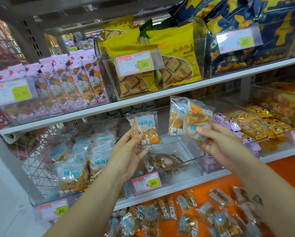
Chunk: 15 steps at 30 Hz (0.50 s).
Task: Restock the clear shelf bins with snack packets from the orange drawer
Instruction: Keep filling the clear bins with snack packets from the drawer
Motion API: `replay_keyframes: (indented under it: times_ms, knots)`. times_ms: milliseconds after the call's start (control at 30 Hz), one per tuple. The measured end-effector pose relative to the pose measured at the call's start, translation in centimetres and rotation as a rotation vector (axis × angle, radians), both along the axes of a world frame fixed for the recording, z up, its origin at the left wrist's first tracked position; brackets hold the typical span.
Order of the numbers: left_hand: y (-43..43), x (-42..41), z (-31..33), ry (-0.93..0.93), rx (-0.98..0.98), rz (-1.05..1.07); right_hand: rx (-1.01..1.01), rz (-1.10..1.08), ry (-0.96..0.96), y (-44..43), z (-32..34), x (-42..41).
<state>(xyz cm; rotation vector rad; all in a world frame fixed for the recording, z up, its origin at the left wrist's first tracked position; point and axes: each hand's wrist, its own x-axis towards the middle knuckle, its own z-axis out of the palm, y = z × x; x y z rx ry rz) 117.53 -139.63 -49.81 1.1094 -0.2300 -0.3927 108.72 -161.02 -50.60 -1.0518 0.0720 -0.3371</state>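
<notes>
Left hand hides packet corner; right hand hides packets bottom.

Up top, 15.90 on the pink-packet bin, 9.90 on the yellow biscuit bin, 9.90 again on the blue-packet bin. Below, left bin and middle bin both 8.80; the small print's probably illegible from here.

Small dark tattoo on the forearm above the right hand
</notes>
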Motion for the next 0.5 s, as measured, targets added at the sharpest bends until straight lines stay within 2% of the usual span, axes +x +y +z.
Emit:
replay_keyframes:
  times_ms: [133,267,500]
  knots:
    - [-1.0,-0.8,-0.2,-0.075,0.131,-0.054,-0.12,0.143,0.029,2.5,-0.2,-0.2]
    - [-1.5,-1.7,0.0,-0.219,0.228,-0.095,-0.203,0.068,0.105,3.6,-1.1,0.4]
    - [-0.7,-0.5,-0.8,-0.293,0.387,0.141,-0.451,0.016,0.142,2.6,-0.8,-0.2]
